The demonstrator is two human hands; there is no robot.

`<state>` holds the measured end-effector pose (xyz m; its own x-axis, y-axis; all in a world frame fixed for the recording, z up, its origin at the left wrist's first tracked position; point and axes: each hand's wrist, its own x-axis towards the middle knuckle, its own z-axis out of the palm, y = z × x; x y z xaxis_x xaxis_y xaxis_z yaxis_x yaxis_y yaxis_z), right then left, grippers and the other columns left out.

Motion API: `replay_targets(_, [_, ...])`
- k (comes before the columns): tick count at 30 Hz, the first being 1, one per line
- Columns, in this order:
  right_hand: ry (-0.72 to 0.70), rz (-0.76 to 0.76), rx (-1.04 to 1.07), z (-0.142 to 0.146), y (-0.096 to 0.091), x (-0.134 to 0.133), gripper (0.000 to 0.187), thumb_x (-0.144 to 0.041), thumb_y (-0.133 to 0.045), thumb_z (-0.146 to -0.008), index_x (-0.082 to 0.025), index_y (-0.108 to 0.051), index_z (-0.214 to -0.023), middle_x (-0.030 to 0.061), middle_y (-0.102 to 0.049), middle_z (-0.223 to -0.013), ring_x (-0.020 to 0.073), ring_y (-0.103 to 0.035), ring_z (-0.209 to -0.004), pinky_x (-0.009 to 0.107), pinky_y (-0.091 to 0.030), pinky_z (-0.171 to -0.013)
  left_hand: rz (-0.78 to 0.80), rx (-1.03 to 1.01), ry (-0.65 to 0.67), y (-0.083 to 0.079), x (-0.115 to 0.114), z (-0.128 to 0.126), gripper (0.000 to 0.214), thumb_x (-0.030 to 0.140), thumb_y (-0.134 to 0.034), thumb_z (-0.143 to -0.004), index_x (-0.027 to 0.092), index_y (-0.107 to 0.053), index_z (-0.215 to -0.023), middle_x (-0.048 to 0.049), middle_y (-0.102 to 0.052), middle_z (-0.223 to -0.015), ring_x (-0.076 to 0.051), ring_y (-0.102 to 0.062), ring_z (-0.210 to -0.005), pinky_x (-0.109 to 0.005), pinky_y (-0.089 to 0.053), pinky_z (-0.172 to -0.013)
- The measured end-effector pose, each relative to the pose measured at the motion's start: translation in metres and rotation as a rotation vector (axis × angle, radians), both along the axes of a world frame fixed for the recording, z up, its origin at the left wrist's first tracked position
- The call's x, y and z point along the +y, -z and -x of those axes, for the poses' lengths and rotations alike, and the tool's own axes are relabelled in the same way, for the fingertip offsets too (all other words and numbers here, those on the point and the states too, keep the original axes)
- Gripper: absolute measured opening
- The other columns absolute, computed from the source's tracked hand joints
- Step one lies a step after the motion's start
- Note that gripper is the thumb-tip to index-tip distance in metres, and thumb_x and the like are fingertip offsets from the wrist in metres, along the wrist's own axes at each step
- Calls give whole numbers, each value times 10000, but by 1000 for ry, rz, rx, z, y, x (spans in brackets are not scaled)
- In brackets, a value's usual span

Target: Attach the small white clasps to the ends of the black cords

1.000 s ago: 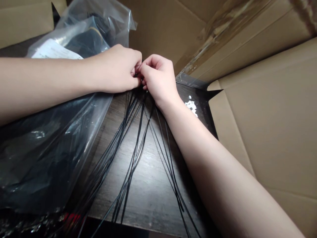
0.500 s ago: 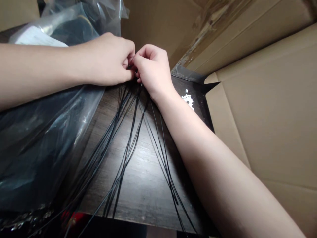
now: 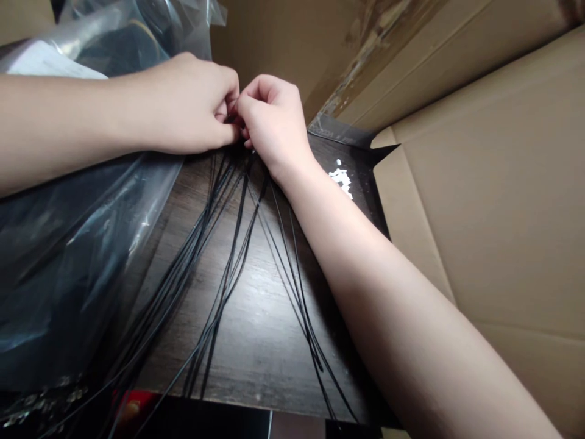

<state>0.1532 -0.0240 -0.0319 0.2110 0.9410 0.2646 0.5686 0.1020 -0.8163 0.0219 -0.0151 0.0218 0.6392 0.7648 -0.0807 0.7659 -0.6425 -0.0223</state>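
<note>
1. Against the earlier view, the whole scene sits a little higher and further left in the frame. The hands keep the same tight pinch, and more of a red item shows just past the near edge of the dark wood-grain board.
2. A large cardboard box walls the board's right and far sides, its flaps standing close, with torn brown tape high on the far side. These walls limit movement there.
3. A clear plastic bag with dark contents covers the board's left side and lies under the left forearm. A white paper sheet lies in the bag's upper part, beyond the left hand; whether it is inside or under the plastic is hard to tell.
4. Open wood remains on the board's near half, though strands cross most of it.
5. Above the board's middle, the left hand and right hand nearly meet, both narrowly closed, their fingertips pinching the top of a bundle of thin black cords.
6. From that pinch the cords fan toward the near edge, lying on the board and passing under the right forearm's side.
7. White flecks sit on the board just beyond the right wrist.
</note>
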Motion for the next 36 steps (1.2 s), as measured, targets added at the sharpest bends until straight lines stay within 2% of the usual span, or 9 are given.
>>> replay_targets(5, [0,-3,21,1,0,0,229,-176,-556,-807,-246,-462,-611,-16,-559,-598,146,-556,-571,264,-444,-524,-15,-20,3,2,0,2,418,398,-347,-868,153,-552,-1139,-94,-662,-1104,-240,-602,-921,-328,-384,-719])
replay_targets(9, [-4,5,38,1,0,-2,226,-173,-548,-804,-247,-464,-607,-22,-541,-596,136,-524,-542,273,-433,-521,-49,-88,43,5,0,7,475,462,-355,-857,183,-584,-1166,-51,-686,-1070,-206,-584,-884,-327,-403,-729])
replay_targets(13, [-24,-8,68,1,0,-3,205,-184,-550,-777,-248,-474,-597,-25,-545,-584,129,-507,-540,268,-418,-496,-22,-107,20,5,-1,9,511,501,-370,-844,207,-592,-1198,-9,-707,-1031,-198,-564,-888,-330,-395,-738])
replay_targets(17, [-26,-10,88,1,0,-4,203,-170,-550,-762,-249,-470,-593,-29,-533,-585,121,-507,-539,263,-413,-488,-7,-142,29,6,1,10,462,491,-382,-847,211,-595,-1146,-13,-702,-1025,-190,-558,-877,-323,-383,-745])
replay_targets(22, [-23,-11,82,1,0,-4,199,-151,-536,-765,-243,-477,-599,-33,-538,-580,110,-500,-530,253,-403,-488,-35,-162,51,12,6,10,402,475,-392,-842,198,-593,-1054,-34,-665,-934,-170,-519,-766,-325,-378,-689])
replay_targets(26, [-25,-2,66,1,0,-4,187,-168,-537,-768,-250,-480,-609,-41,-529,-570,110,-496,-541,247,-413,-502,-70,-142,47,13,7,12,388,476,-342,-867,221,-580,-1037,-4,-636,-890,-145,-487,-731,-310,-381,-688])
replay_targets(31, [-19,11,59,0,0,-4,171,-206,-543,-763,-262,-481,-614,-29,-583,-615,130,-535,-582,256,-438,-522,-27,-189,111,14,10,15,367,478,-364,-870,223,-570,-1035,-9,-638,-902,-144,-501,-741,-295,-382,-686])
replay_targets(36, [-34,-1,68,-1,1,-4,155,-218,-535,-763,-259,-485,-622,-24,-574,-623,129,-522,-571,259,-424,-509,-47,-239,39,19,12,11,356,474,-398,-812,226,-595,-975,-26,-650,-863,-173,-540,-739,-329,-365,-666])
